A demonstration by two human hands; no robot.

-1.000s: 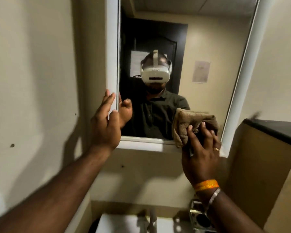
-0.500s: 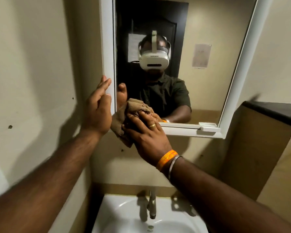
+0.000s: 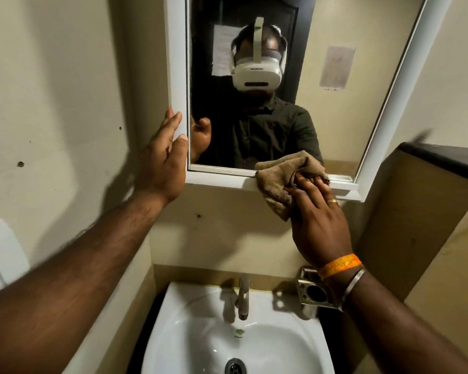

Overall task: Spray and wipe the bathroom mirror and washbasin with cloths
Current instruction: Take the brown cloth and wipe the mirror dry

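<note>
Above the basin (image 3: 173, 333), the mirror (image 3: 362, 85) hung in a white frame (image 3: 177, 63) on a beige wall — it filled most of the view, so it was likely the surface in work. Basin sat directly below, tap (image 3: 243, 298) at its back rim, drain (image 3: 235, 366) in the bowl; no cloth or hand was on it, so I'd judge it not yet wiped.

Left hand (image 3: 162, 160) lay flat against the frame's lower-left corner, fingers straight and together, thumb at the glass edge — probably bracing the mirror so it didn't shift under wiping pressure.

Right hand (image 3: 318, 220) pressed a bunched brown cloth (image 3: 278, 182) onto the bottom frame rail, fingertips dug into the folds, pinning it there. Cloth overlapped the lowest strip of glass and hung a bit below the rail — reads as a pass along the bottom edge.

Metal holder (image 3: 315, 291) stood beside the tap, under the right wrist.

No spray bottle was in view.
</note>
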